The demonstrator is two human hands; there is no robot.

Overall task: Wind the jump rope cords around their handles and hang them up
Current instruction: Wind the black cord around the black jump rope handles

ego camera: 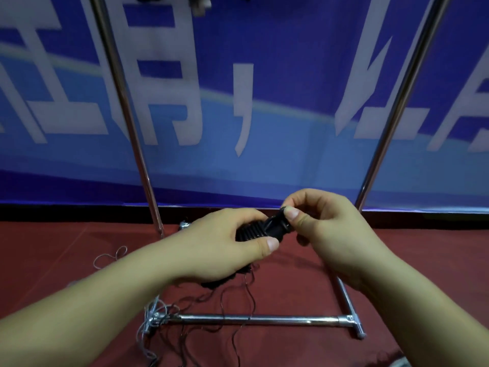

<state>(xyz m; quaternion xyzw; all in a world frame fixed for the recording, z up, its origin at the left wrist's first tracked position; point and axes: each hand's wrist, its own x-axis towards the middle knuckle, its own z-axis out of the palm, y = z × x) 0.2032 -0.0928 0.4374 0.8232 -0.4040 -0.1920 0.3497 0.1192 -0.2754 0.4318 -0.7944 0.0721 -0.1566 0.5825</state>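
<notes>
Two bare hands gripping black jump rope handles above a red floor.

Left hand [227, 245] wrapped around ribbed handles [251, 230], thumb pressed along the lower side; right hand [325, 229] pinching the handles' end cap between thumb and fingers. Dark cord [248, 292] trailing down over a chrome rack [254, 319] base bar. Pale cord [152, 313] tangled at the rack's left foot. Blue banner [291, 115] behind.

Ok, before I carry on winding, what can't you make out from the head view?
- Black handle: its near end is covered by the left hand, its tip by the right hand.
- Cord on the handle: too dark to count turns.
- Rack: its top is cut off by the frame edge.
- Banner: blurred.
</notes>
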